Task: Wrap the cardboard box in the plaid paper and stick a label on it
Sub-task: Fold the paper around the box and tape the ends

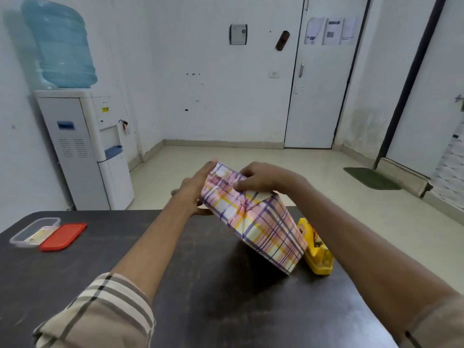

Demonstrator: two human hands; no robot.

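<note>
The box covered in plaid paper [261, 222] stands tilted on one lower edge on the dark table [200, 285], its folded end facing me. My left hand [194, 190] lies flat against its left side, fingers stretched upward. My right hand [263, 178] grips the top from above, with the thumb pressing a folded flap. A small patch of bare cardboard [263, 196] shows at the top corner under my right hand.
A yellow tape dispenser [316, 252] sits just right of the box, touching or nearly so. At the table's far left are a clear plastic container [35, 232] and its red lid [64, 236]. A water dispenser [85, 146] stands beyond the table on the left.
</note>
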